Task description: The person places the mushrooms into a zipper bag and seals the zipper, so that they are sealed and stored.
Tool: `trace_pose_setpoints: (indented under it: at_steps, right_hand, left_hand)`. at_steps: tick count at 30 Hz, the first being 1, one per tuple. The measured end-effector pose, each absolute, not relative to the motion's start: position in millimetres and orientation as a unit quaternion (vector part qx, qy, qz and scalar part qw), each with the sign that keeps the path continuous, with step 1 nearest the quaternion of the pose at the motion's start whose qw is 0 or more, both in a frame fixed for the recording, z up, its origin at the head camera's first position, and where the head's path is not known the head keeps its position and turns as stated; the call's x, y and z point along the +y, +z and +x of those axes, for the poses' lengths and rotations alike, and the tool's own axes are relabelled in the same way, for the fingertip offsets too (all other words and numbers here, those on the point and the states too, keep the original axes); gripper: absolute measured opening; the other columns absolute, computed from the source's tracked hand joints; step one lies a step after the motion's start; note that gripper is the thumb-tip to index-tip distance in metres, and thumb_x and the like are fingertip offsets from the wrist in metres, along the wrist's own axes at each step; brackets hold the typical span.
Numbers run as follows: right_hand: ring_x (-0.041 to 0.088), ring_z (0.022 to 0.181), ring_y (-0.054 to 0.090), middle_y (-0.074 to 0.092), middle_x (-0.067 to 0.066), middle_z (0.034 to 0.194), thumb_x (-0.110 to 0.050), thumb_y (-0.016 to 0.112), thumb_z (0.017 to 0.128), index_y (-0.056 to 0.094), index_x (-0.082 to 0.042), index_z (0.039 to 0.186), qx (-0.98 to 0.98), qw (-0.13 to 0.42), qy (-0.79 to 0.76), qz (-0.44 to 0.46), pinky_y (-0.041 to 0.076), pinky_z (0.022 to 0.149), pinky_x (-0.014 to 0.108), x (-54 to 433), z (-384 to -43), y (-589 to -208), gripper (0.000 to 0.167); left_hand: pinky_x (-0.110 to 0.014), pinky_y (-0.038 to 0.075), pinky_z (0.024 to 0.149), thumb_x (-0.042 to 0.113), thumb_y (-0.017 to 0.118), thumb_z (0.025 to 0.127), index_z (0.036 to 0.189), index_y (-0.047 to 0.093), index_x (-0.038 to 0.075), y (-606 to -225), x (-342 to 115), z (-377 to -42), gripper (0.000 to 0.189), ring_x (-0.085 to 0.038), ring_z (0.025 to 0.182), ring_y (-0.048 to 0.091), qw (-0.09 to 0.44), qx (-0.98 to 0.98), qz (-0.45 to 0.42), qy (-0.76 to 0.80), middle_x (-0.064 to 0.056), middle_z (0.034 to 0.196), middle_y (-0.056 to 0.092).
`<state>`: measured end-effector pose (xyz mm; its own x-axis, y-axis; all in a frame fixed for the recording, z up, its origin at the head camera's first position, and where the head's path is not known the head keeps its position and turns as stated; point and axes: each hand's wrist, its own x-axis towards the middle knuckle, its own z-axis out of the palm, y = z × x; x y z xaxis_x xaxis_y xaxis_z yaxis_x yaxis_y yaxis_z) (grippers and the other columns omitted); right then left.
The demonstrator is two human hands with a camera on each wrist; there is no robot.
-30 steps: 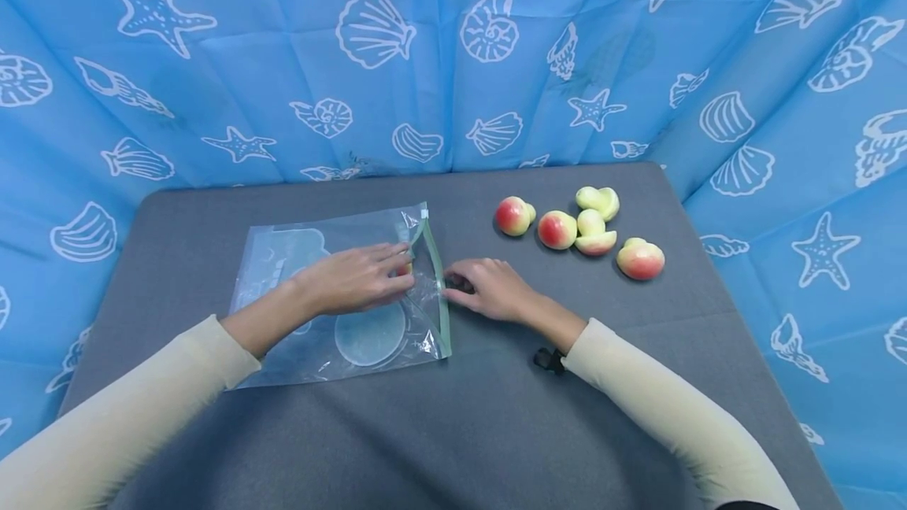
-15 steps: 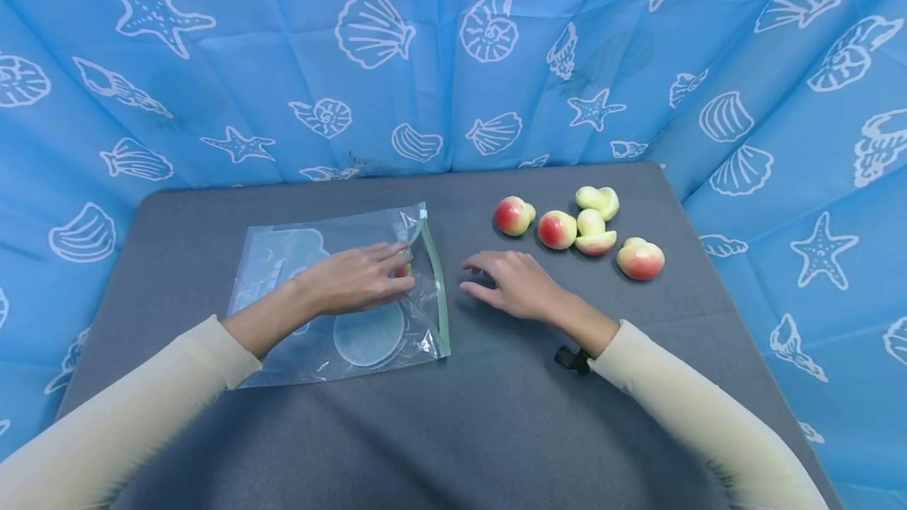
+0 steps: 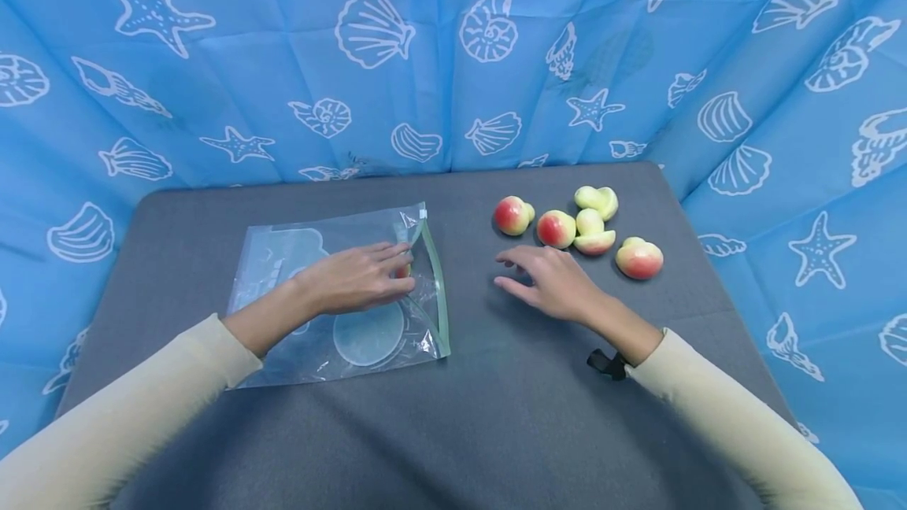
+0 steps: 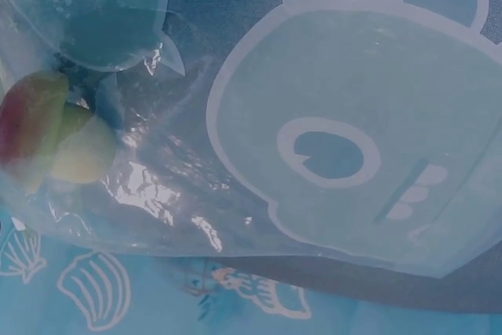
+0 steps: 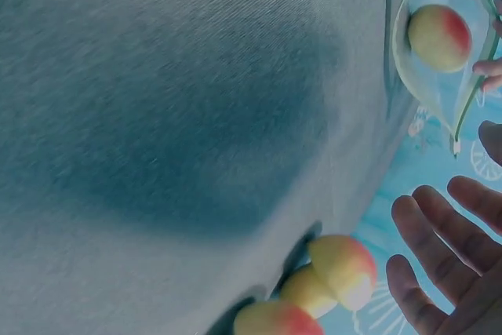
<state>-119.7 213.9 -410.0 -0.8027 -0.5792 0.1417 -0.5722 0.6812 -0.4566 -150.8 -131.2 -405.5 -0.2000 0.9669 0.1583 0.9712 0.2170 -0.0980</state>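
Observation:
A clear zip bag (image 3: 372, 337) with pale bear-like prints lies on the table, its green-edged mouth (image 3: 442, 297) facing right. My left hand (image 3: 361, 278) pinches the bag's upper layer near that mouth. In the right wrist view the mouth gapes, and a yellow-and-red, peach-like piece (image 5: 441, 37) sits inside. The left wrist view shows this piece (image 4: 35, 127) through the plastic, with a rounded yellow knob. My right hand (image 3: 556, 282) hovers over the table right of the bag, fingers apart and relaxed, holding nothing. Closest to it is a knobbed red-and-yellow piece (image 3: 556, 229).
Several similar pieces cluster at the back right, among them a piece on the left (image 3: 513, 216), a piece at the back (image 3: 597, 200) and one on the right (image 3: 639, 258). A blue shell-patterned curtain (image 3: 453, 61) surrounds the grey table (image 3: 397, 431).
My right hand has left the bag's green edge and moved right toward the knobbed pieces. The left hand and the bag have stayed in place.

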Motion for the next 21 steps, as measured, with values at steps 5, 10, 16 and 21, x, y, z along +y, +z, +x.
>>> trace_pose_setpoints:
  at_steps: [5,10,16,21]
  right_hand:
    - [0.024,0.089,0.068,0.072,0.010,0.105,-0.023,0.076,0.088,0.068,-0.006,0.120,0.919,-0.019,-0.247,-0.306,0.058,0.072,0.037,229,-117,-407,0.038]
    - [0.024,0.088,0.069,0.072,0.008,0.105,-0.023,0.079,0.085,0.068,-0.005,0.119,0.921,-0.062,-0.232,-0.307,0.059,0.071,0.037,243,-116,-403,0.040]
    - [0.025,0.090,0.066,0.071,0.011,0.108,-0.022,0.081,0.082,0.067,-0.004,0.119,0.924,-0.114,-0.217,-0.294,0.057,0.076,0.046,265,-117,-401,0.044]
    - [0.031,0.092,0.063,0.069,0.016,0.109,-0.018,0.079,0.083,0.066,-0.001,0.121,0.937,-0.139,-0.215,-0.237,0.050,0.081,0.055,285,-117,-397,0.043]
  left_hand:
    - [-0.046,0.049,0.105,0.012,0.063,0.097,0.104,0.059,0.013,-406,-131,-151,0.008,-0.040,0.125,0.057,0.095,-0.774,-0.626,-0.012,-0.016,0.114,0.067]
    - [-0.046,0.049,0.105,0.016,0.061,0.099,0.104,0.058,0.011,-407,-131,-151,0.007,-0.040,0.123,0.057,0.101,-0.774,-0.625,-0.017,-0.016,0.113,0.067]
    - [-0.047,0.049,0.105,0.021,0.062,0.098,0.104,0.060,0.010,-410,-130,-151,0.013,-0.041,0.122,0.058,0.101,-0.776,-0.622,-0.025,-0.016,0.111,0.067]
    - [-0.046,0.049,0.106,0.023,0.062,0.098,0.102,0.060,0.009,-410,-129,-152,0.014,-0.040,0.122,0.059,0.103,-0.775,-0.623,-0.022,-0.016,0.110,0.066]
